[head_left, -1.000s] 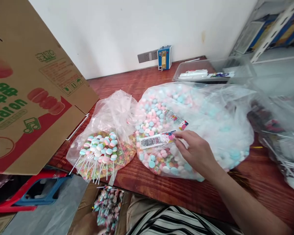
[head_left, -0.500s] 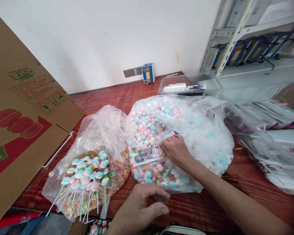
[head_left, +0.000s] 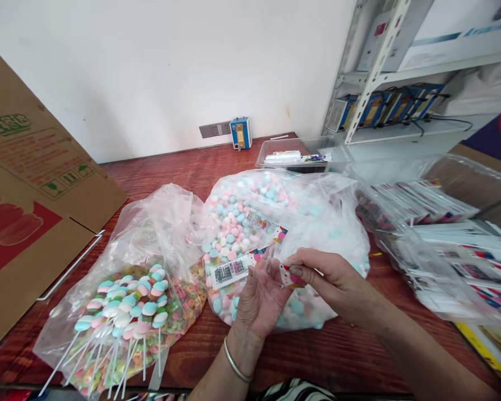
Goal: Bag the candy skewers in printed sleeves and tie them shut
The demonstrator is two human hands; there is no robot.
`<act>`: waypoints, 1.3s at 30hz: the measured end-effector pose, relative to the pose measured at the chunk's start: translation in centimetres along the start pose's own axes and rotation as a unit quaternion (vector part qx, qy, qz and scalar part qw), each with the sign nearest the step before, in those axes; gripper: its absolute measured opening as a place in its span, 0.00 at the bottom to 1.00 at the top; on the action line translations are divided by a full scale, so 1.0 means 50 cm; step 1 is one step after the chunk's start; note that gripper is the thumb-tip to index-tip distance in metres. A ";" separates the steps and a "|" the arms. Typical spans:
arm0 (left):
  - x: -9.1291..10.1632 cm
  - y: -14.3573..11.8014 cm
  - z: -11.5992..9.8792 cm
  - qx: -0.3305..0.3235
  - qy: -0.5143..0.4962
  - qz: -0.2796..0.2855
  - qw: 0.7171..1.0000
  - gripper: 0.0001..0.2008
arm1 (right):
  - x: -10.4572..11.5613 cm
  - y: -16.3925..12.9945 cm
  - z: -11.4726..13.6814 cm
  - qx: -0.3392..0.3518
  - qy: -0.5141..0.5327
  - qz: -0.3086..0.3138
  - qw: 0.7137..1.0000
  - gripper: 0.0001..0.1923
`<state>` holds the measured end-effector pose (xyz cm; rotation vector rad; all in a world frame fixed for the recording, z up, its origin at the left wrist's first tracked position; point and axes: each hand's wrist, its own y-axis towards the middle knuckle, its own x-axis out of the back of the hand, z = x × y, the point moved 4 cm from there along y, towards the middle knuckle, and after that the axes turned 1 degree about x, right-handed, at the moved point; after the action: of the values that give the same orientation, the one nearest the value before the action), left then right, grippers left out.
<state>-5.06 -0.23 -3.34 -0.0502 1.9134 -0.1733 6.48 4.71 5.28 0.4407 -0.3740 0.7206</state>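
My left hand point(head_left: 259, 301) and my right hand point(head_left: 334, 281) both hold a narrow printed packet point(head_left: 250, 265) with a barcode end, lifted just above a large clear bag of pink, blue and white candies point(head_left: 317, 223). My right fingers pinch the packet's coloured end; my left fingers cup it from below. A second packet point(head_left: 267, 225) lies on the candy bag. Left of it sits another clear bag of lollipops point(head_left: 129, 312) on white sticks.
A big printed cardboard box point(head_left: 33, 206) leans at the left. A clear plastic tray point(head_left: 304, 159) stands at the back by a blue device point(head_left: 240, 132) and wall socket. Bagged printed packets point(head_left: 442, 239) fill the right; metal shelving point(head_left: 384, 67) rises behind.
My left hand came up from the table's near edge and joined my right hand on the packet, which is now lifted off the candy bag. The view shifted right.
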 end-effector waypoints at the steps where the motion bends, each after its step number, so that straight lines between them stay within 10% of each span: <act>1: -0.003 -0.001 0.002 0.012 -0.008 0.003 1.000 0.30 | 0.006 -0.009 -0.004 -0.017 0.036 0.001 0.999 0.13; 5: -0.008 -0.004 0.000 0.008 -0.036 -0.033 0.999 0.25 | 0.013 -0.039 -0.033 -0.094 0.180 -0.036 0.979 0.12; 14: -0.009 -0.051 0.068 0.079 -0.028 -0.034 0.996 0.28 | -0.005 -0.072 -0.061 -0.178 0.506 -0.198 0.820 0.06; 21: -0.065 -0.042 0.076 0.098 0.070 0.069 0.990 0.34 | 0.005 -0.100 -0.052 -0.161 0.435 -0.147 0.874 0.09; 26: -0.055 -0.004 0.051 -0.036 0.091 -0.083 0.992 0.08 | 0.009 -0.122 -0.074 -0.189 0.329 -0.216 0.900 0.14; 32: -0.056 -0.007 0.060 -0.087 0.128 -0.160 0.975 0.10 | -0.026 -0.126 -0.090 -0.200 0.341 -0.260 0.881 0.15; 39: -0.031 -0.012 0.044 -0.136 0.269 -0.192 0.934 0.10 | -0.025 -0.136 -0.081 -0.200 0.141 -0.243 0.939 0.16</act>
<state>-2.49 -0.83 -2.56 -0.6239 2.4511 -0.1955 11.05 1.55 -0.47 0.0301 -0.1220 0.2057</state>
